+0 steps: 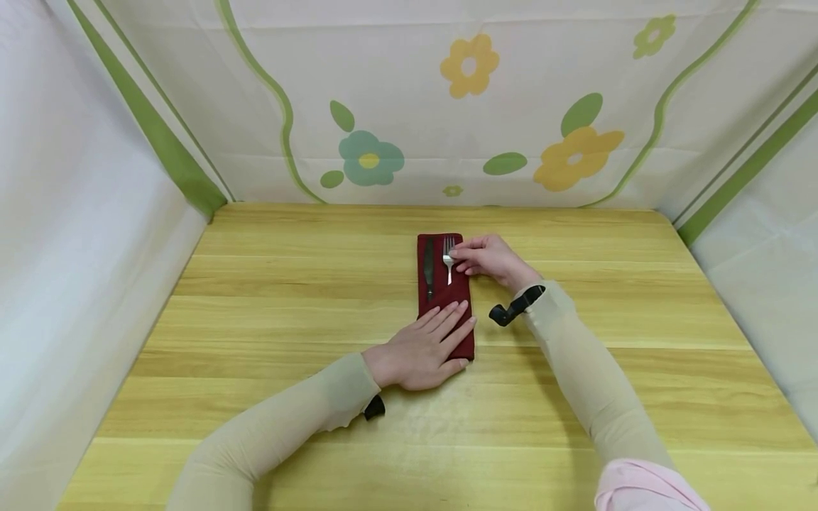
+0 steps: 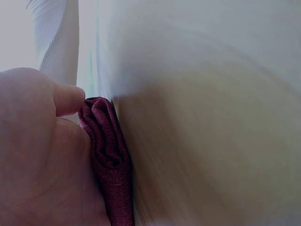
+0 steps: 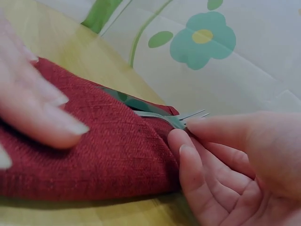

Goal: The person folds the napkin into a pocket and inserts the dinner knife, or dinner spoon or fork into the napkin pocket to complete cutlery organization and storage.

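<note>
A dark red cloth napkin (image 1: 461,348), folded into a narrow pocket, lies lengthwise on the table. A knife (image 1: 429,266) and a silver fork (image 1: 448,270) stick out of its slanted opening, side by side, their lower parts hidden in the cloth. My left hand (image 1: 427,349) rests flat on the lower half of the napkin with straight, spread fingers. At the upper right edge, my right hand (image 1: 491,257) pinches the fork just below its tines between thumb and finger, as the right wrist view shows. Folded layers of the napkin (image 2: 106,132) show beside the left palm.
The wooden table (image 1: 287,284) stretches out on both sides of the napkin. Behind its far edge hangs a white curtain (image 1: 409,92) with flowers, and white cloth walls stand left and right. Each wrist wears a black camera strap (image 1: 527,297).
</note>
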The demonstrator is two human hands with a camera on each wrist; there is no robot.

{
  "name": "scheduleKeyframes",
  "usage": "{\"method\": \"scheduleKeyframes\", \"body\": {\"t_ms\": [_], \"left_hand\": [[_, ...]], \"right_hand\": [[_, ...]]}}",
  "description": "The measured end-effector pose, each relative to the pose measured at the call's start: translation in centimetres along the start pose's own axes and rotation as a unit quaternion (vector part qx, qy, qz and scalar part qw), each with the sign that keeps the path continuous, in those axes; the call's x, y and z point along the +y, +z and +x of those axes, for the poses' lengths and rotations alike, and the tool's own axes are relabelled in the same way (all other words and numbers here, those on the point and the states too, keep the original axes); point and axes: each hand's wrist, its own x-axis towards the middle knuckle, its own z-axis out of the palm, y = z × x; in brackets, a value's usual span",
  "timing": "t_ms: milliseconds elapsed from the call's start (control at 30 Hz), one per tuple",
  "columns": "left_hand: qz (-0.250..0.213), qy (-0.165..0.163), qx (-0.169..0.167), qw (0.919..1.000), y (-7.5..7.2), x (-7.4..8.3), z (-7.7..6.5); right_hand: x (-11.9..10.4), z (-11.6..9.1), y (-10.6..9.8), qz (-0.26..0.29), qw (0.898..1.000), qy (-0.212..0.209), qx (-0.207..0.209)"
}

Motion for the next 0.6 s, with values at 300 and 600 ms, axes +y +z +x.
{"method": "scheduleKeyframes", "body": {"t_ms": [300,600], "left_hand": [[-0.01,-0.005,-0.009,0.9999,-0.28,0.11,-0.12],[-0.005,-0.002,-0.004,1.0,-0.05,0.05,0.02]], "right_hand": [[0.05,-0.66,-0.07,-0.056,0.998,0.006,-0.016],[0.17,-0.72,-0.03,-0.055,0.998,0.005,-0.01]]}}
